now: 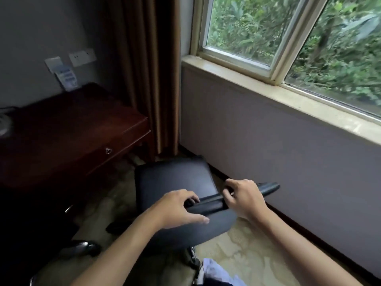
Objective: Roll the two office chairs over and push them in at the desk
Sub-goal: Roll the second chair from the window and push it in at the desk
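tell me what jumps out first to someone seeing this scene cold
Both hands grip the top edge of a black office chair's backrest at centre bottom, left hand and right hand side by side. A dark red wooden desk stands to the left, and a big window full of green foliage fills the upper right.

The patterned carpet (243, 250) under me carries my office chair (175, 182) and the dark wooden desk (68, 129) beside it.
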Demonstrator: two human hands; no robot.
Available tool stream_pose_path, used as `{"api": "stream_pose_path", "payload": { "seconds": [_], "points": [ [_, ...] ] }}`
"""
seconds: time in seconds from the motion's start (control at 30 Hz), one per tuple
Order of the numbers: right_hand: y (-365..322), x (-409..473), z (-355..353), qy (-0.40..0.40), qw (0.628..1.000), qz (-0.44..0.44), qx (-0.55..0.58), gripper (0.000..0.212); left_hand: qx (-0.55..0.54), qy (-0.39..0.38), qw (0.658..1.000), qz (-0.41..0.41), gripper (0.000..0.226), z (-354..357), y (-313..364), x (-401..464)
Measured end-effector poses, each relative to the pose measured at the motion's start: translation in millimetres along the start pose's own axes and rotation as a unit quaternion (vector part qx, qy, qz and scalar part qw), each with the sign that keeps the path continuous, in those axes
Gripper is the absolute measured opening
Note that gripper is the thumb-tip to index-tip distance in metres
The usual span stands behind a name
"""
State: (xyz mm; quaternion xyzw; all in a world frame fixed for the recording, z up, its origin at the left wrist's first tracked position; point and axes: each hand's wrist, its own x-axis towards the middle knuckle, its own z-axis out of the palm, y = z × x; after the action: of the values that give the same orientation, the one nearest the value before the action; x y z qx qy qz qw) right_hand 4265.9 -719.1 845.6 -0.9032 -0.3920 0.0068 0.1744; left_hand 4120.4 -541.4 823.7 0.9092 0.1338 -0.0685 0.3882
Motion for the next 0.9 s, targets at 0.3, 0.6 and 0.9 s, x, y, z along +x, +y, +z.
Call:
{"api": "stream_pose_path", "payload": {
  "seconds": [0.3, 0.6, 0.9],
  "points": [
    [42, 25, -5, -0.025, 0.998, -0.06, -0.026, 0.024, -0.014, 0.027, 0.999, -0.029, 0.068, 20, 24, 13],
    [119, 81, -7, 0.009, 0.973, -0.23, 0.025, 0.027, -0.012, 0.13, 0.985, -0.112, 0.07, 60, 75, 56],
    [194, 138, -20, -0.038, 0.924, -0.381, -0.012, 0.028, 0.14, 0.348, 0.891, -0.257, 0.051, 126, 165, 92]
  ]
}}
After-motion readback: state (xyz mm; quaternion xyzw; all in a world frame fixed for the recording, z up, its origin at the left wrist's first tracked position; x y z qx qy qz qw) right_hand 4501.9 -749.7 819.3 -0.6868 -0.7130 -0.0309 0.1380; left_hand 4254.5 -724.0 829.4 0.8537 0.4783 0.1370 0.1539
